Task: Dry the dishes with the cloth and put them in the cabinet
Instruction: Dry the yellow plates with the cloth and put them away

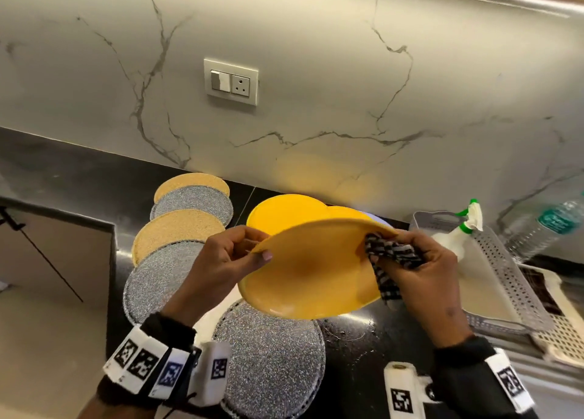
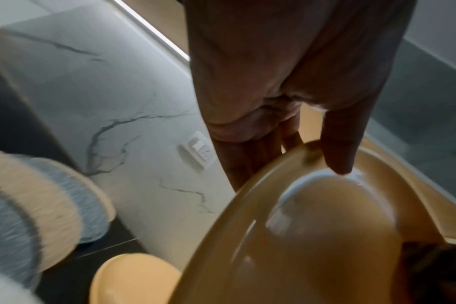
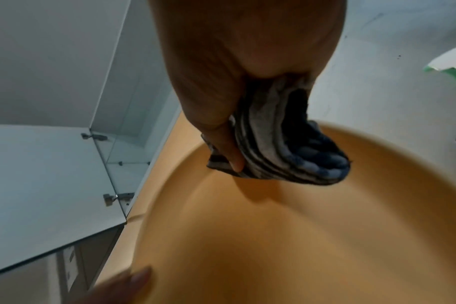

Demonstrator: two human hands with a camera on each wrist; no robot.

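A yellow plate [image 1: 309,273] hangs tilted above the black counter [image 1: 354,349]. My left hand [image 1: 243,251] pinches its left rim, thumb on the upper face and fingers behind. My right hand [image 1: 407,260] grips a bunched black-and-white checked cloth [image 1: 390,254] and presses it on the plate's right rim. In the left wrist view the plate [image 2: 325,236] fills the lower right under my fingers [image 2: 338,144]. The right wrist view shows the cloth [image 3: 286,148] against the plate [image 3: 286,236]. Two more yellow plates [image 1: 284,213] lie behind, partly hidden.
Round gold and silver placemats [image 1: 177,229] overlap along the counter's left, one silver mat [image 1: 271,361] beneath the plate. A perforated grey basket [image 1: 505,270] with a spray bottle [image 1: 464,229] stands right, a water bottle [image 1: 550,225] behind. An open white cabinet [image 3: 52,174] appears in the right wrist view.
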